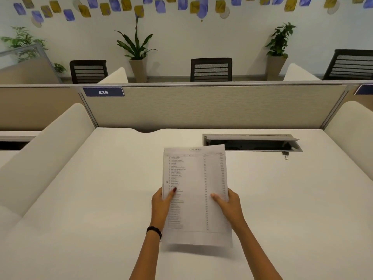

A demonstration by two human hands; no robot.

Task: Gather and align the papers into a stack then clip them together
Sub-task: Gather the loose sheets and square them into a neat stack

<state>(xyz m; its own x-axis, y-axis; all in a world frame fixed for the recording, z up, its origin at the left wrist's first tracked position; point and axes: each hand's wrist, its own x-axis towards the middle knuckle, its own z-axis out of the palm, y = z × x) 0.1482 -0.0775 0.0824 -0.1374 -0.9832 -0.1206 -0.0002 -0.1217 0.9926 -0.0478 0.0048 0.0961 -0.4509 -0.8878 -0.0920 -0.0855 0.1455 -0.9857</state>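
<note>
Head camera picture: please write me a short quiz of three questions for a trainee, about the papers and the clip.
1. True or false: the left hand and the right hand both hold the papers.
2. Where is the binder clip? A) on the papers B) on the desk beside the cable hatch C) in the left hand.
3. Fill in: the blue label on the partition reads ___.
Key: 1 true; 2 B; 3 436.
</note>
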